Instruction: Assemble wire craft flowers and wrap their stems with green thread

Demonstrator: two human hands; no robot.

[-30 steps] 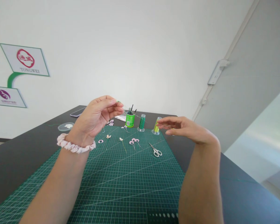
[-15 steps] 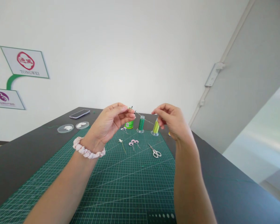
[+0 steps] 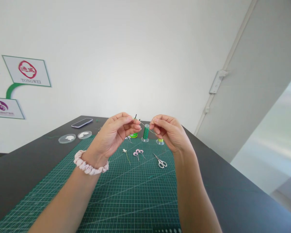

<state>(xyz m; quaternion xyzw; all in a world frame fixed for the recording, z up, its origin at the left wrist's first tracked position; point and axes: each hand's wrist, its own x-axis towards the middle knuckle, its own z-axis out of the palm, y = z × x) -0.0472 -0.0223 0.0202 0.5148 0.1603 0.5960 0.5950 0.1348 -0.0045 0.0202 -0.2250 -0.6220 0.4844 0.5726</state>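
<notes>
My left hand [image 3: 120,129], with a pale scrunchie [image 3: 91,163] on its wrist, pinches a small piece with dark, thin tips [image 3: 135,116]. Its exact kind is too small to make out, and the fingers cover most of it. From there a thin pale thread [image 3: 146,127] slants down to my right hand [image 3: 166,129], whose fingers are closed on its other end. Both hands are raised above the far part of the green cutting mat [image 3: 135,194]. Behind them stand a spool of green thread [image 3: 145,132] and a yellow-green spool [image 3: 160,141], mostly hidden by my right hand.
Small white-handled scissors [image 3: 161,161], several pinkish wired petals [image 3: 137,152] and a white bud on a stem [image 3: 126,153] lie on the mat. Two shallow dishes [image 3: 67,138] with white pieces and a phone [image 3: 82,123] are at the back left of the dark table [image 3: 220,181].
My right hand has moved left, closer to my left hand, and now covers most of the yellow-green spool. The thread between the hands hangs shorter. The view has tilted slightly up.
</notes>
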